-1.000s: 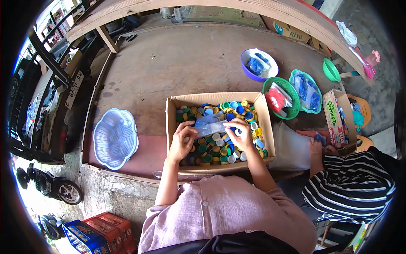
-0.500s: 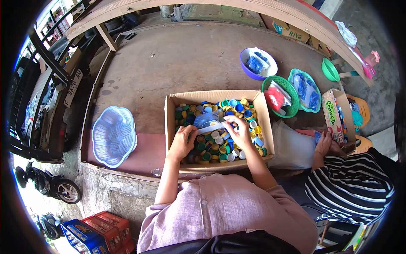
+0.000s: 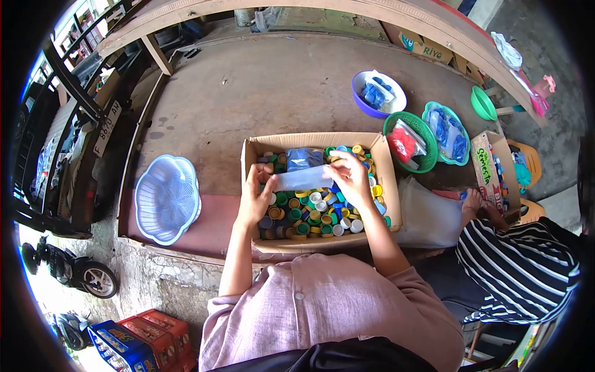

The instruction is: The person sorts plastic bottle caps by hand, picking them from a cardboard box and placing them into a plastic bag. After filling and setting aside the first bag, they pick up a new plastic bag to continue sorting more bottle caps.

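A clear plastic bag (image 3: 302,175) holding blue bottle caps is stretched between my two hands above a cardboard box (image 3: 386,180). My left hand (image 3: 256,197) grips the bag's left end. My right hand (image 3: 351,178) grips its right end. The bag's filled part lies toward the far side, over the caps. The box is filled with several loose bottle caps (image 3: 313,214) in blue, green, yellow and white.
A pale blue plastic basket (image 3: 167,199) sits left of the box. A purple bowl (image 3: 378,94) and two green baskets (image 3: 412,141) with bagged caps stand at the far right. A person in a striped shirt (image 3: 517,266) reaches into a small printed carton (image 3: 489,170).
Both my hands have risen and moved farther into the box, pulling the bag flat and taut between them. The neighbour's hand shifted by the carton.
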{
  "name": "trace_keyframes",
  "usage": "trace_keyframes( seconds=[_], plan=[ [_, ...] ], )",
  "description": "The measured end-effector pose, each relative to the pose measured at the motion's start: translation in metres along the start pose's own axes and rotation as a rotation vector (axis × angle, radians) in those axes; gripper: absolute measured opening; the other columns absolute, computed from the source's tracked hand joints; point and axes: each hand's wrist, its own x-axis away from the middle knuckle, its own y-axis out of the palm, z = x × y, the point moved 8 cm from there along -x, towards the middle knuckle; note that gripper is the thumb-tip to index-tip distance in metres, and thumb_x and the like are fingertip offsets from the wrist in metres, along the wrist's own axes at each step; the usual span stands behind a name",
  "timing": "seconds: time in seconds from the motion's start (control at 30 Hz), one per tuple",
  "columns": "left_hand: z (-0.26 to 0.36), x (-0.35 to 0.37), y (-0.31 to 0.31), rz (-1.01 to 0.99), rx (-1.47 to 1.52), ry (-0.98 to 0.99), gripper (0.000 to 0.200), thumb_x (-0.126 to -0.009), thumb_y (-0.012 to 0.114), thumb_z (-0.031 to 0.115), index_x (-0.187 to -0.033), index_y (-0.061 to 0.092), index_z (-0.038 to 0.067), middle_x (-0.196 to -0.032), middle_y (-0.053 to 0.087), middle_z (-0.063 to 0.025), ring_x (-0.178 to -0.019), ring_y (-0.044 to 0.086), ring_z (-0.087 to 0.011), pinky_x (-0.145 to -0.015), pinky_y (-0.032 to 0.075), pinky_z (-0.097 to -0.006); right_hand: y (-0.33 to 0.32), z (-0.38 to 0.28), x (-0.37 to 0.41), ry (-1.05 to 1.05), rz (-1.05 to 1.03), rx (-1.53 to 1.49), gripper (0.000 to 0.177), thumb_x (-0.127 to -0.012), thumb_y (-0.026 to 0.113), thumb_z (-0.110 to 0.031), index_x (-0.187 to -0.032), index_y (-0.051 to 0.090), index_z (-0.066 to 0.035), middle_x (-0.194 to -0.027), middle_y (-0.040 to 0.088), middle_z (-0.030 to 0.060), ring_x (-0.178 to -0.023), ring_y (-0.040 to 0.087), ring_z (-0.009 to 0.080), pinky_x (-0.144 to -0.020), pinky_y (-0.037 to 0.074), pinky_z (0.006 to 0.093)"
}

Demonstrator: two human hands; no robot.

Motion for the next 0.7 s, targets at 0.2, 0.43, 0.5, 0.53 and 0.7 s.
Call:
trace_keyframes(
  seconds=[0.2,0.43,0.5,0.53,0.7],
  plan=[
    [-0.018,0.028,0.003,-0.061,0.179,-0.129,0.02,-0.087,0.054,0.01,-0.101,0.042,0.003,-0.075,0.05,-0.0023,-0.069,0.047,-0.0074,-0.062,0.04,-0.0201,-0.009,-0.007,0.039,0.037,0.106,-0.044,0.036,-0.077,0.061,0.003,-0.111,0.048,0.002,-0.087,0.056,0.0092,-0.069,0.063,0.0144,-0.06,0.05,0.0218],
    [-0.005,0.029,0.021,-0.218,-0.018,-0.135,0.021,-0.087,0.053,0.012,-0.102,0.049,-0.001,-0.084,0.049,-0.0035,-0.058,0.037,-0.0048,-0.053,0.035,-0.0203,-0.019,-0.005,0.059,-0.057,0.183,0.012,0.039,-0.076,0.062,0.002,-0.112,0.047,0.003,-0.089,0.061,0.0136,-0.075,0.064,0.0172,-0.069,0.051,0.0244],
    [-0.002,0.026,0.023,-0.19,-0.031,-0.044,0.017,-0.087,0.053,0.012,-0.098,0.05,0.0,-0.081,0.049,-0.0034,-0.058,0.037,-0.005,-0.053,0.035,-0.0207,-0.018,-0.007,0.063,-0.042,0.202,0.005,0.04,-0.076,0.062,0.002,-0.113,0.046,0.003,-0.088,0.061,0.0132,-0.076,0.064,0.0167,-0.07,0.05,0.0245],
    [0.004,0.025,0.022,-0.155,-0.041,0.048,0.013,-0.087,0.052,0.011,-0.093,0.05,0.0,-0.079,0.05,-0.0032,-0.057,0.037,-0.0052,-0.053,0.035,-0.0212,-0.018,-0.008,0.065,-0.029,0.216,0.0,0.041,-0.076,0.062,0.002,-0.114,0.046,0.002,-0.088,0.061,0.0128,-0.077,0.064,0.0163,-0.07,0.05,0.0245],
    [-0.007,0.027,0.023,-0.141,0.033,-0.011,0.012,-0.088,0.051,0.01,-0.095,0.046,0.002,-0.071,0.053,-0.0022,-0.058,0.039,-0.0061,-0.053,0.036,-0.0215,-0.014,-0.01,0.071,-0.079,0.19,0.072,0.042,-0.076,0.062,0.003,-0.115,0.046,0.002,-0.085,0.062,0.011,-0.077,0.063,0.0153,-0.071,0.049,0.0244]
  ],
)
